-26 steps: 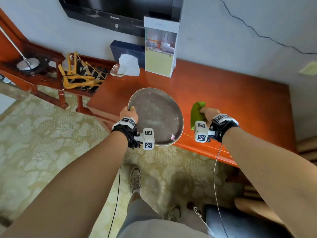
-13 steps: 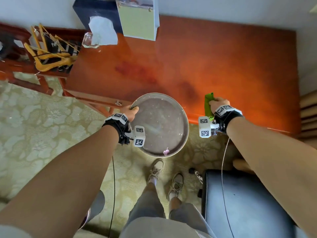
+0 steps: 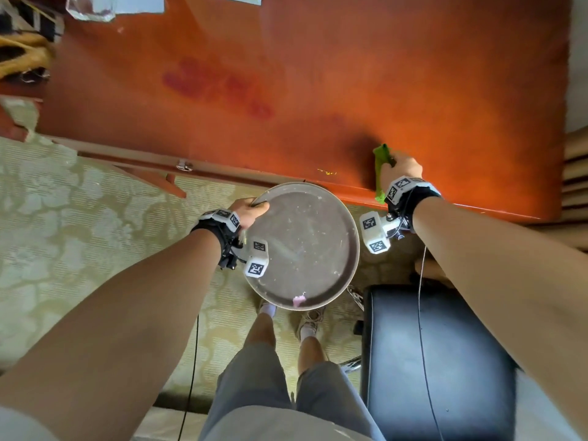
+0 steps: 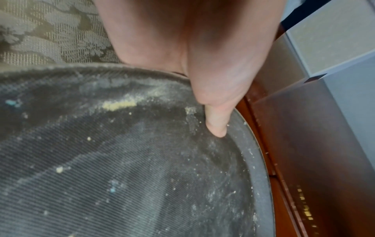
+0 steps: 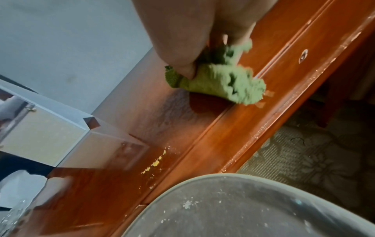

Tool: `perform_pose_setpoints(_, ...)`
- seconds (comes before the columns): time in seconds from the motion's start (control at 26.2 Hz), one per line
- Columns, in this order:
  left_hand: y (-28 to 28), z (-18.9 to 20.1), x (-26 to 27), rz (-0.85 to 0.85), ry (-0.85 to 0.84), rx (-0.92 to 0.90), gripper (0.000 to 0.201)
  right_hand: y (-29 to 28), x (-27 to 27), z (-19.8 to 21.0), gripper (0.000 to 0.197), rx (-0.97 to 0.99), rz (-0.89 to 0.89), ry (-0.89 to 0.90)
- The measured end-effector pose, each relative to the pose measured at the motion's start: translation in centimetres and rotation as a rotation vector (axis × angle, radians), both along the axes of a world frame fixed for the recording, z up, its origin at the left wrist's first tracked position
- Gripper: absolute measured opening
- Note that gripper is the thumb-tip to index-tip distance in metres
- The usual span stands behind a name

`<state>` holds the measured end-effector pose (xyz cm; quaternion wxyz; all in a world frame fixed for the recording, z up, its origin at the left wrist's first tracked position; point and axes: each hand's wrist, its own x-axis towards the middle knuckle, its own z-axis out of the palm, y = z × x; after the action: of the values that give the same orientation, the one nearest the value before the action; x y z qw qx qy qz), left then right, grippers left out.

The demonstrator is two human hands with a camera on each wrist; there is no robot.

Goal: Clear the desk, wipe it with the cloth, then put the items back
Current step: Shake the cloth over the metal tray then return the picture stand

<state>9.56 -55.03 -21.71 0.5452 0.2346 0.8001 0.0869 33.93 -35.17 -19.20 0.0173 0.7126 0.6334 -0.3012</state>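
Observation:
My left hand (image 3: 251, 210) grips the rim of a round grey tray (image 3: 305, 246), held off the front edge of the red wooden desk (image 3: 350, 74) above the carpet. In the left wrist view the thumb (image 4: 216, 126) lies inside the dusty tray (image 4: 121, 176), which is speckled with crumbs. My right hand (image 3: 401, 167) pinches a bunched green cloth (image 3: 380, 167) against the desk near its front edge. The right wrist view has the cloth (image 5: 221, 85) touching the desk (image 5: 142, 128), with yellow crumbs (image 5: 155, 163) lying between it and the tray (image 5: 243, 208).
A glass dish (image 3: 90, 9) and a boxed item sit at the desk's back left. Yellow hangers (image 3: 22, 55) lie on a rack to the left. A black padded stool (image 3: 439, 361) stands at my right, beside my feet on patterned carpet (image 3: 79, 233).
The tray has come off the desk toward me and now hangs beyond its front edge. My head has tilted down. The right hand and cloth stay near the front edge.

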Motion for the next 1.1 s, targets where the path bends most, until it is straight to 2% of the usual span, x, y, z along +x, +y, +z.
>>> perform_pose_setpoints(0.11, 0.2, -2.3, 0.2, 0.058, -0.035, 0.028, 0.045, -0.2, -0.3, -1.6, 0.047, -0.017, 0.055, 0.013)
perform_pose_setpoints(0.23, 0.5, -4.0, 0.4, 0.09, -0.059, 0.071, 0.041, -0.2, -0.9, -2.4, 0.043, 0.015, 0.072, 0.038)
perform_pose_setpoints(0.3, 0.6, -4.9, 0.7, 0.106, -0.074, 0.096, 0.037, -0.2, -1.6, -2.9, 0.04, 0.05, 0.166, 0.056)
perform_pose_setpoints(0.5, 0.5, -5.7, 0.9, 0.163, -0.106, 0.13, 0.035, -1.5, -3.6, -3.7, 0.036, 0.146, 0.416, 0.061)
perform_pose_setpoints(0.69, 0.7, -5.3, 0.5, 0.146, -0.107, 0.113, 0.039, -3.6, -5.7, -3.7, 0.035, 0.145, 0.504, 0.139)
perform_pose_setpoints(0.8, 1.0, -4.3, 0.0, 0.128, -0.086, 0.121, 0.039, -6.6, -7.4, -3.9, 0.033, 0.025, 0.695, 0.237)
perform_pose_setpoints(0.88, 1.1, -3.2, -0.3, 0.09, -0.053, 0.099, 0.029, -9.4, -7.6, -4.2, 0.033, -0.107, 0.772, 0.233)
perform_pose_setpoints(0.95, 0.9, -2.4, -0.7, 0.051, -0.03, 0.072, 0.023, -10.8, -7.2, -4.1, 0.033, -0.165, 0.676, 0.222)
perform_pose_setpoints(1.1, 0.1, -1.3, -1.0, 0.078, -0.017, 0.098, 0.039, -9.8, -6.1, -1.9, 0.034, -0.346, 0.054, 0.463)
